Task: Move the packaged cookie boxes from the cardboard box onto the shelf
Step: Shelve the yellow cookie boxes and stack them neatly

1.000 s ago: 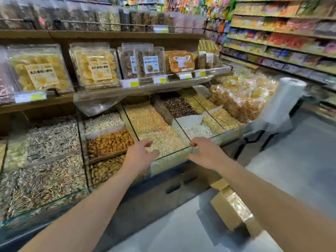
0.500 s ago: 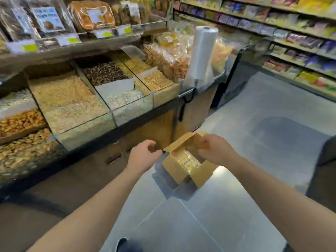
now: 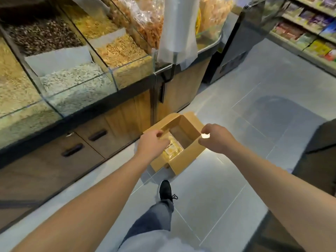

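— Cardboard box [image 3: 189, 153] on the floor [image 3: 227, 188], flaps open, just beside the wooden base of the bulk-food counter [image 3: 127, 117]. Anything in it?

— One clear pack of yellow cookies [image 3: 171, 151], lying at the near-left corner of the box bottom. The far part of the bottom is bare.

— Where are the hands?

— Left hand [image 3: 154, 145] is over the left edge of the box, fingers curled downward, tips near the pack. Whether they touch it, I cannot tell. Right hand [image 3: 215, 138] is at the right wall of the box, fingers bent, thumb and fingertips close together at the rim; a bright glare hides the contact.

— Around it?

— Glass-fronted bins of seeds and grains [image 3: 76, 77] along the counter top, a roll of plastic bags [image 3: 177, 28] at its corner, one black shoe [image 3: 165, 190] on the tiles near the box.
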Action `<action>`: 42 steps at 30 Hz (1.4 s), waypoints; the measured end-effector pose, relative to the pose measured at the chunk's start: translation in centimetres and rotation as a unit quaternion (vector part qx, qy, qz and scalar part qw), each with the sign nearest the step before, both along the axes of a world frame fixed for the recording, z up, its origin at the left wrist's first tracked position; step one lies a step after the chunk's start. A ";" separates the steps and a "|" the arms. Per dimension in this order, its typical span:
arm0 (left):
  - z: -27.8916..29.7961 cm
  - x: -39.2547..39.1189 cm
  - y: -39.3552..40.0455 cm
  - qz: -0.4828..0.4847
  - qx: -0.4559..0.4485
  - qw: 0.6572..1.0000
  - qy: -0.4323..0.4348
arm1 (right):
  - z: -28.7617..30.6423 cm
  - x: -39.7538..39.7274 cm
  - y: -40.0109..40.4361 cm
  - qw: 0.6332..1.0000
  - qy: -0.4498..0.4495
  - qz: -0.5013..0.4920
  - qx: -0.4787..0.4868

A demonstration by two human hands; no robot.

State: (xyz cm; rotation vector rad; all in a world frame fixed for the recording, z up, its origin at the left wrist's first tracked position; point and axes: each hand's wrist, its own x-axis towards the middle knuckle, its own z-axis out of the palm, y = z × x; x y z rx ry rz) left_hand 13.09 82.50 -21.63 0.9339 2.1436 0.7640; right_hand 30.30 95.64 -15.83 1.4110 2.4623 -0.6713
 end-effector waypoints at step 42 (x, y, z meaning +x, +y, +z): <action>-33.4 4.7 26.3 0.479 -0.104 0.859 -0.149 | -38.8 -8.4 34.4 0.918 -0.170 0.249 -0.257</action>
